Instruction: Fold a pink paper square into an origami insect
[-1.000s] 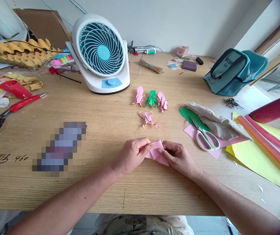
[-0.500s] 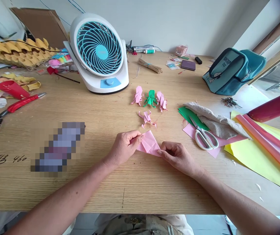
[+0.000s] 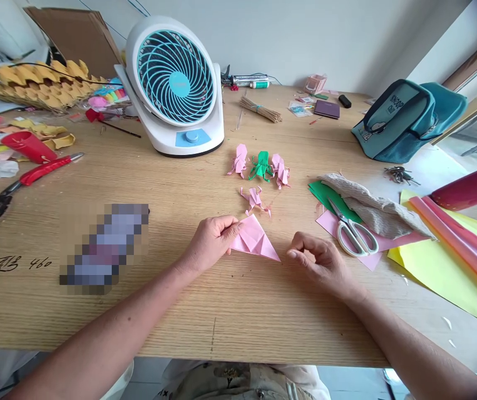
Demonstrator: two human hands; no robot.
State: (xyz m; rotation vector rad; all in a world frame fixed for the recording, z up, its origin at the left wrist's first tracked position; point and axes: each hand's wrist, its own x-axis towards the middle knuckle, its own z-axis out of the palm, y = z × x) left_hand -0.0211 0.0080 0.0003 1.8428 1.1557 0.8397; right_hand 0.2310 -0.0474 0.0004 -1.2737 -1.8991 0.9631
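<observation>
My left hand pinches a pink sheet of origami paper by its left side, thumb on top. The paper is creased and folded, with a pointed corner at its right end. Just right of that corner, my right hand is apart from the paper, its fingers curled in and nothing seen in them. Beyond the paper lies a pink folded paper figure with thin legs. Behind it stand a green paper figure, a pink paper figure at left and another pink paper figure at right.
White-handled scissors lie on pink and green paper beside a grey cloth. Yellow sheets and a red bottle are at right. A white fan stands behind; a blurred flat object and red-handled pliers lie left.
My right hand has let go of the pink paper's right corner and moved a little to the right. The left hand keeps hold. The whole view has shifted slightly.
</observation>
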